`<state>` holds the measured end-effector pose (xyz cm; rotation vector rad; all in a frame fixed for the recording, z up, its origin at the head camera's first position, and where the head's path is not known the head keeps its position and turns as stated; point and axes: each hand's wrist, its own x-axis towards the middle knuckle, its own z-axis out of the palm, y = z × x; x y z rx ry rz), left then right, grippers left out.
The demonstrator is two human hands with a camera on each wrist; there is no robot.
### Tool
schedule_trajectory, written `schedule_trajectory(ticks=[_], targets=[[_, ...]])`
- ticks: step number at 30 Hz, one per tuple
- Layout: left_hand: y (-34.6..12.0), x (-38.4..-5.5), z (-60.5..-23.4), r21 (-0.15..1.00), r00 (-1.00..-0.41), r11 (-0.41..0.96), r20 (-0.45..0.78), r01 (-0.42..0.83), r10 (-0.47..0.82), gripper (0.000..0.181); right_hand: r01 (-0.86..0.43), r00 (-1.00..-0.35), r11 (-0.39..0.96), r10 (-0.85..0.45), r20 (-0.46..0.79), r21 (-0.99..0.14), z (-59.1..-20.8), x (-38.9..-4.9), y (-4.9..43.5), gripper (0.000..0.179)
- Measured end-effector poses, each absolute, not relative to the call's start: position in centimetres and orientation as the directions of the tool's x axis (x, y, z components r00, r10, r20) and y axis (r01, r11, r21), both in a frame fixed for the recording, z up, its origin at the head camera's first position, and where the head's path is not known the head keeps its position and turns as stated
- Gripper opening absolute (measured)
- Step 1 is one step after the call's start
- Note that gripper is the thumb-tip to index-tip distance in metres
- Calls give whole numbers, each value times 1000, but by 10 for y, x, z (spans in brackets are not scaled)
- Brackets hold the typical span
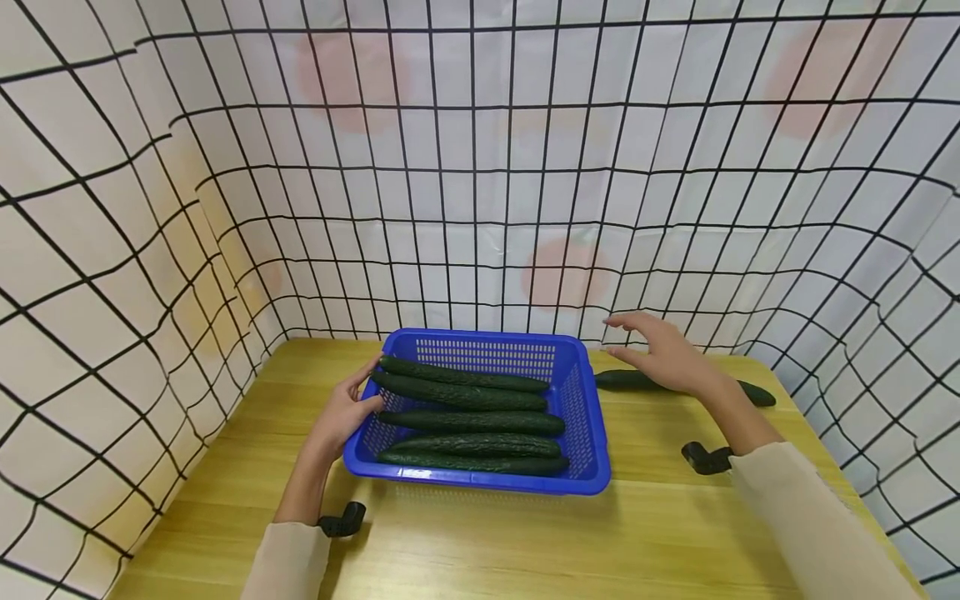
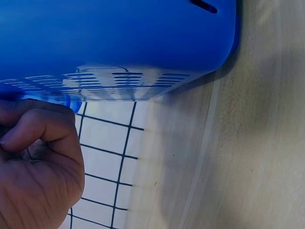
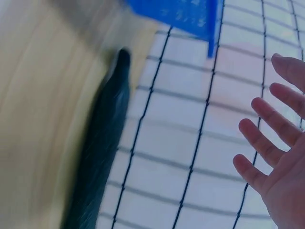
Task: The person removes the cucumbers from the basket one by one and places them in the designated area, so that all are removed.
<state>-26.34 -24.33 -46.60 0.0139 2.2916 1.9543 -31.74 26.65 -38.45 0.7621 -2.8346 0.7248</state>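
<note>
A blue plastic basket [image 1: 480, 477] with slotted walls holds several dark green cucumbers [image 1: 461, 392], lying side by side across it. At its left end my left hand [image 1: 345, 415] grips the rim, thumb over the inner side. The left wrist view shows the same hand [image 2: 40, 167] with curled fingers against the basket wall [image 2: 119, 38]. My right hand [image 1: 663, 354] hovers to the right of the basket, fingers spread and nothing held. Below it a single cucumber [image 1: 756, 394] lies on the table, partly hidden by the forearm; in the right wrist view this cucumber [image 3: 102, 138] is beside the open palm.
The wooden table [image 1: 480, 550] carries the basket and the loose cucumber. Black wire grid panels [image 1: 487, 192] stand along the back and both sides, with a pale sheet behind them. A small black device [image 1: 343, 520] is strapped at each wrist.
</note>
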Motion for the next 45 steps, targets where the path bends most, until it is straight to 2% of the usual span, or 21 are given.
schedule_trajectory(ticks=[8,21,32,45], targets=[[-244,-262,-465,982,-992,171,-96,-81,85,86,-546,-836,700,-490,246,-461,-367,-321,225,55],[-244,-262,-464,980,-992,180,-95,-79,78,85,-577,-804,632,-551,223,-517,-362,-321,158,59],[-244,-263,-464,985,-991,150,-95,-81,94,87,-602,-764,580,-619,183,-549,-372,-335,120,57],[-243,-262,-463,986,-990,144,-97,-82,99,87,-597,-740,577,-664,105,-558,-399,-351,89,54]])
